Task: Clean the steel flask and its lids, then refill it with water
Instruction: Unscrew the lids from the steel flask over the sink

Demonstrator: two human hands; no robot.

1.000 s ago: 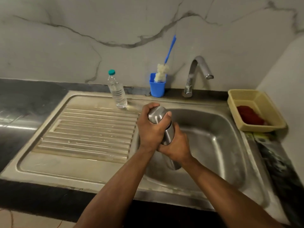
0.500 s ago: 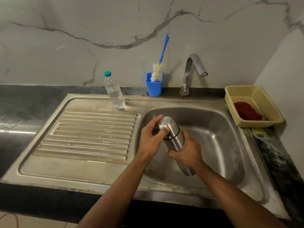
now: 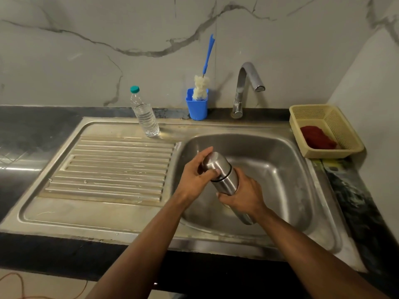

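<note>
Steel flask point(image 3: 224, 180) is held tilted over the sink basin point(image 3: 280, 169), cap end toward the drainboard side, base pointing down into the basin. Its outer lid point(image 3: 213, 164) is on; a dark seam ring shows where the lid meets the body.

Left hand point(image 3: 195, 176): fingers and thumb curled round the lid, thumb tip lying across the steel just short of the seam. Right hand point(image 3: 245, 196): fingers wrapped round the flask body below the seam, gripping it; the base sticks out beyond the wrist.

Relative to the basin: ribbed drainboard point(image 3: 112, 167) adjoins it on the left. Clear water bottle point(image 3: 145, 113) with teal cap stands upright at the drainboard's back edge. Blue cup point(image 3: 197, 107) holding a bottle brush point(image 3: 201, 88) sits behind the basin, just left of the tap point(image 3: 246, 87). Yellow basket point(image 3: 336, 124) with a red cloth point(image 3: 316, 138) inside sits at the basin's right rear corner.
</note>
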